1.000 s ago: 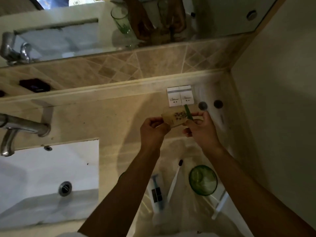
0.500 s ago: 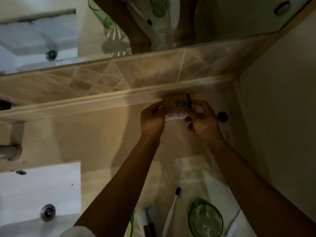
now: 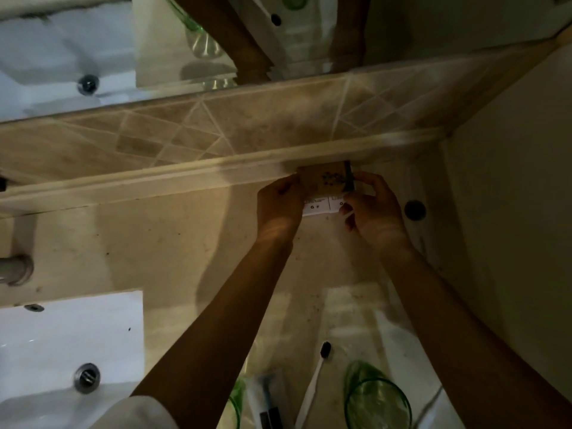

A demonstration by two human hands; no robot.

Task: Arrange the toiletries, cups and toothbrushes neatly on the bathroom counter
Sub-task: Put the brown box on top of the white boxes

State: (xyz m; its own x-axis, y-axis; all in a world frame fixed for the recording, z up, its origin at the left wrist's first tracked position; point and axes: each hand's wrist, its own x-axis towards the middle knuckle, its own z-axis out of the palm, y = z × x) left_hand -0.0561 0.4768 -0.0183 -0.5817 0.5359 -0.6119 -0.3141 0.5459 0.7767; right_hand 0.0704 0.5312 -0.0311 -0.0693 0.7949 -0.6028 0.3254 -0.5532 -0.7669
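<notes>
**Brown packet set against the back ledge**

Right of centre in the frame, both hands hold a small brown packet point(image 3: 323, 180) with a printed motif and a dark band at its right end. The left hand point(image 3: 280, 202) has its fingers curled round the packet's left edge; the right hand point(image 3: 373, 209) pinches the right end, thumb and fingertips closed on it. The packet stands up against the raised ledge point(image 3: 154, 184) at the rear of the surface point(image 3: 154, 243), directly behind two white boxes point(image 3: 322, 207) that lie side by side. Gripping both ends likely lets the person square the packet with the boxes, so the toiletries form one tidy row along the wall.

A round dark cap-like object point(image 3: 414, 209) lies just right of the right hand. At the bottom of the frame, well apart, wait a green glass cup point(image 3: 377, 397), a white toothbrush point(image 3: 315, 382) and a wrapped toothbrush point(image 3: 269, 397), apparently not yet arranged. The white sink point(image 3: 62, 342) fills the lower left.
</notes>
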